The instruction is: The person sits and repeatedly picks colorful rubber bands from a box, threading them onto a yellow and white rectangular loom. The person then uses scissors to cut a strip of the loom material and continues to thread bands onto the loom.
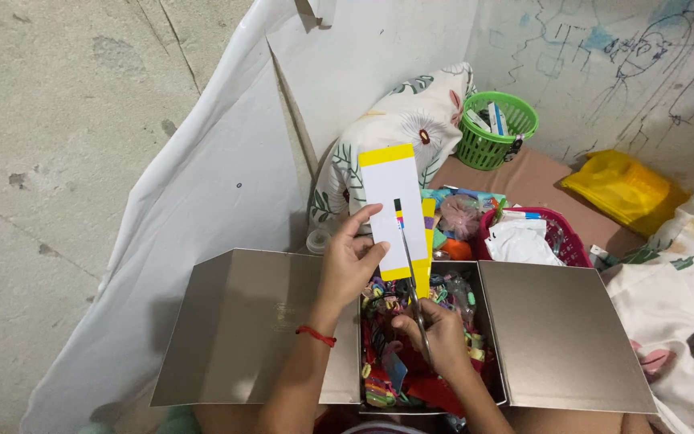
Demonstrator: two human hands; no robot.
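Open gold-flapped box (560, 337) of bright bits, below; white card with yellow ends (393, 210), upright above it in left hand's (349, 261) pinch; scissors (412, 283), gripped in right hand (435, 333), blades at card's lower edge: best kept taut, cut running straight.

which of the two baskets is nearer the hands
The pink basket, just right of the card; the green basket sits farther back by the wall.
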